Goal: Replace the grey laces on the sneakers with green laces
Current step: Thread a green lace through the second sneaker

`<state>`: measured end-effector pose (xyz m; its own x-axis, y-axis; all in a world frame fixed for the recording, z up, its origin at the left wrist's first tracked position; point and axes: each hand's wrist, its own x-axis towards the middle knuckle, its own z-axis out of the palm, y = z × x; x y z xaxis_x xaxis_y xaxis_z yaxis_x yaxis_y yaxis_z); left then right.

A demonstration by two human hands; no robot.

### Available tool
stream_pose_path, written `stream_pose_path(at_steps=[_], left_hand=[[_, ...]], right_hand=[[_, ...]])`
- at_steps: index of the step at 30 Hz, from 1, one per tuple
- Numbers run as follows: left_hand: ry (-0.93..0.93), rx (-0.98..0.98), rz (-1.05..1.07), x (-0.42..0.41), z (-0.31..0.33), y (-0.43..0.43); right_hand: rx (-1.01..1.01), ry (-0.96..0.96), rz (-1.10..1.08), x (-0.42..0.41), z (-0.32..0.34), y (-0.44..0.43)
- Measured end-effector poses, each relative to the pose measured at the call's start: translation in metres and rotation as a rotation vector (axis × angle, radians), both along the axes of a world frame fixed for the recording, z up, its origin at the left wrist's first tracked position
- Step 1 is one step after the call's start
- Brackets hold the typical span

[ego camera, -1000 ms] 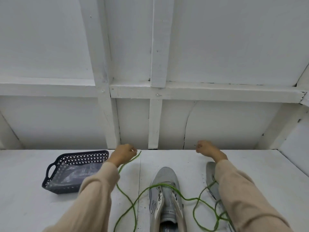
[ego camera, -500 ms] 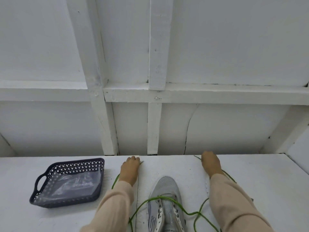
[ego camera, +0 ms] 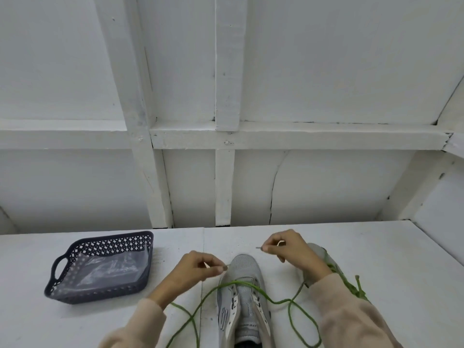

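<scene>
We see both hands drawn back from where they were half a second ago. Then the arms reached out to the far edge of the worktop (ego camera: 381,257), well apart. Now the hands sit closer together, over and just beyond the toe of the sneaker (ego camera: 242,293).

The left hand (ego camera: 198,271) has thumb and forefinger closed on one tip of the green lace (ego camera: 200,301), just left of the toe. The right hand (ego camera: 292,249) pinches the other tip the same way, a little farther towards the far edge, with the short stiff end poking out to the left of its fingers.

The grey sneaker stands at the middle of the near edge, toe pointing to the far edge. The green lace crosses its lowest eyelets in one bar, then trails in loose loops on the worktop on both sides. It hangs slacker than it did when the arms were stretched out.

We now see part of the second sneaker (ego camera: 316,248) behind the right hand; half a second ago the arm hid it. More green cord (ego camera: 356,288) lies bunched beside the right sleeve.

The dark basket (ego camera: 113,239) sits towards the left edge as before, with a clear plastic bag (ego camera: 110,266) inside it.
</scene>
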<state>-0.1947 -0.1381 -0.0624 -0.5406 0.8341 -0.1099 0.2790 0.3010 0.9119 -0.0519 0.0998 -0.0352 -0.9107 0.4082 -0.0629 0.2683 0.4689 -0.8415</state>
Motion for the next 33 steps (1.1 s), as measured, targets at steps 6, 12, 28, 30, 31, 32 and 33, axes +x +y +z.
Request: stream_pose_path(at_steps=[6,12,28,30,31,32,33], left_hand=[[0.234,-0.048,0.059,0.027,-0.021,-0.010],[0.472,0.004,0.197,0.040,-0.029,-0.005],[0.506,0.075,0.309,0.016,0.035,0.029],[0.569,0.278,0.426,0.014,0.054,0.033],[0.581,0.359,0.462,0.015,0.062,0.034],[0.575,0.418,0.477,0.015,0.067,0.034],[0.568,0.440,0.477,0.015,0.068,0.033]], right_hand=[[0.021,-0.198,0.348,0.032,0.008,-0.029],[0.034,-0.314,0.284,0.040,-0.009,-0.037],[0.271,0.268,-0.284,-0.017,0.068,-0.035],[0.325,0.506,-0.324,-0.020,0.084,-0.042],[0.346,0.585,-0.324,-0.020,0.088,-0.045],[0.353,0.629,-0.319,-0.019,0.089,-0.047],[0.350,0.637,-0.306,-0.016,0.086,-0.049]])
